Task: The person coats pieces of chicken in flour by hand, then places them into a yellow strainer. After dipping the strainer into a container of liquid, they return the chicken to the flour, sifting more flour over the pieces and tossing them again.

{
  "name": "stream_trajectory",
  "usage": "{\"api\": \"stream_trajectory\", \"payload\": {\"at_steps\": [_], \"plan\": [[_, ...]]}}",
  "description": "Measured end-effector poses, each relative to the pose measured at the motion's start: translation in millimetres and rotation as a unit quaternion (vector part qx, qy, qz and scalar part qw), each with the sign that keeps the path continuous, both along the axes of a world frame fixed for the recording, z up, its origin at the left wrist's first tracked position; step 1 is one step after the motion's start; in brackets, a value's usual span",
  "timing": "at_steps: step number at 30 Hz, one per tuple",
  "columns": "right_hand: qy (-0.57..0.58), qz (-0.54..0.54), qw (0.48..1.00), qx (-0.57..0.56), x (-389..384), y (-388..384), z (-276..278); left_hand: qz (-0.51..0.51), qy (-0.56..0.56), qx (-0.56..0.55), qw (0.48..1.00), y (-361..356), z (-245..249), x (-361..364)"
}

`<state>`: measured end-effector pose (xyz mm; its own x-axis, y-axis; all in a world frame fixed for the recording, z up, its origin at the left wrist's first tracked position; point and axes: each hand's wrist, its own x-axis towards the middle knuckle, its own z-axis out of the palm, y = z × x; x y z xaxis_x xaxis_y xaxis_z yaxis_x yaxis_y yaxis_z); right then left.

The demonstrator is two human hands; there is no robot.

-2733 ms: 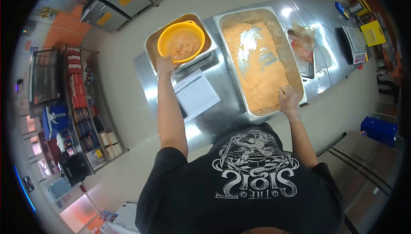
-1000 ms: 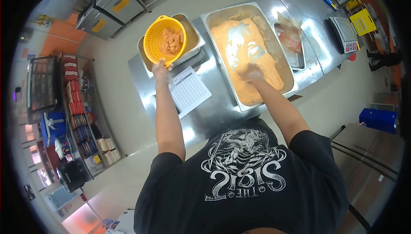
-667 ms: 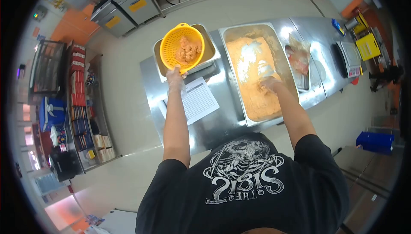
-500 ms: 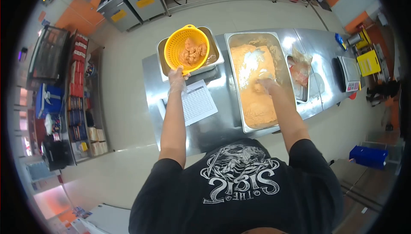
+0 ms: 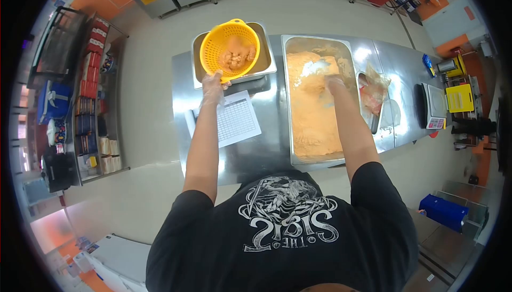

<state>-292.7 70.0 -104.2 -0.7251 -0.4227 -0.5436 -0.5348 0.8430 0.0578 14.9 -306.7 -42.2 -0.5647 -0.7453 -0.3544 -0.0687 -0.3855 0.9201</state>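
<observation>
My left hand [image 5: 214, 85], in a clear glove, grips the near rim of a yellow colander [image 5: 212, 52]. Orange-coated pieces [image 5: 235, 57] lie inside the colander, which is tilted over a steel pan [image 5: 268, 52]. My right hand [image 5: 334, 83] rests in the orange powder [image 5: 314, 116] of a large steel tray [image 5: 292, 148]; its fingers are hidden by the powder and too small to make out. A printed sheet with a grid [image 5: 238, 120] lies below the colander.
Right of the tray are a small pan holding a plastic bag [image 5: 374, 92], a scale [image 5: 434, 100] and a blue packet [image 5: 428, 65]. A yellow container [image 5: 460, 97] stands beyond the table. Shelves with red boxes [image 5: 90, 73] are at far left.
The colander has tilted and its pieces have shifted lower inside it. My right hand has moved up within the powder. The whole view has shifted slightly.
</observation>
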Motion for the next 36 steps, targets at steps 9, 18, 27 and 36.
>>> {"api": "stream_trajectory", "payload": {"at_steps": [9, 18, 27, 36], "plan": [[-0.06, -0.191, 0.951, -0.234, -4, -17, -11, 0.015, -0.008, -0.002, 1.0, 8, 11, -1], [-0.067, -0.281, 0.942, -0.173, 10, 36, 2, 0.023, 0.003, -0.001, 1.0, 3, 0, 0], [-0.052, -0.011, 0.999, -0.006, 82, 15, 3, 0.012, 0.006, -0.007, 1.0, 0, -5, -1], [-0.087, 0.089, 0.989, -0.083, 192, -8, 1, 0.003, 0.008, -0.022, 1.0, 3, 2, 1]]}}
